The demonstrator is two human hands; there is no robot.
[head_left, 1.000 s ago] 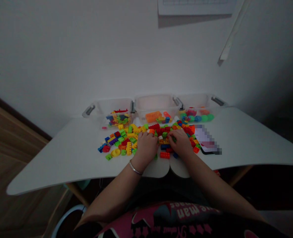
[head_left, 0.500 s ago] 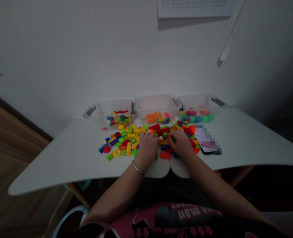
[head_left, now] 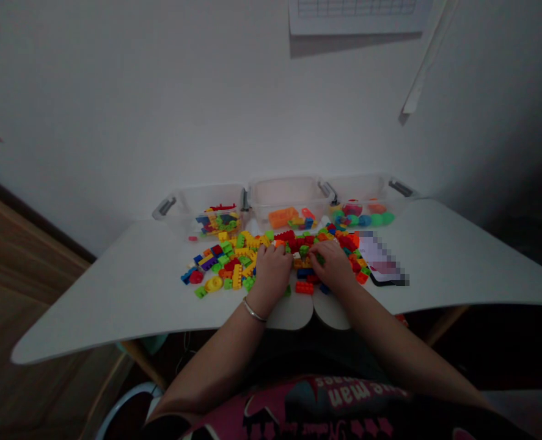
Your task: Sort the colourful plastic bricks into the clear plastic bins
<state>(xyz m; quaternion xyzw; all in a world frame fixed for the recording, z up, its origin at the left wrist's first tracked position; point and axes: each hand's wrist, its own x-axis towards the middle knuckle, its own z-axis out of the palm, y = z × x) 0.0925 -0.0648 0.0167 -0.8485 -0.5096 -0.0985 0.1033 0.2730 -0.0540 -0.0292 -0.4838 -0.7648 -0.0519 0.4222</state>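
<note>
A spread of colourful plastic building blocks (head_left: 237, 276) lies on the white table, and both my hands are in the middle of it. My left hand (head_left: 273, 270) is closed, its fingers curled down among the yellow and green blocks; what its fingertips hold, if anything, is hidden. My right hand (head_left: 333, 264) is closed too, with a small green block (head_left: 320, 260) showing between its thumb and fingers. Between the hands lie red, orange and blue blocks, with a red-orange block (head_left: 304, 288) nearest me.
Along the wall stand three clear bins: the left bin (head_left: 183, 198) with mixed blocks, the middle bin (head_left: 284, 190) with orange and several other pieces, the right bin (head_left: 362, 186) with round pieces. A phone (head_left: 380, 260) lies right of the pile. The white table (head_left: 128, 281) has a front notch.
The view has shifted very slightly. Both hands stay in nearly the same place over the blocks, and no block has visibly moved.
</note>
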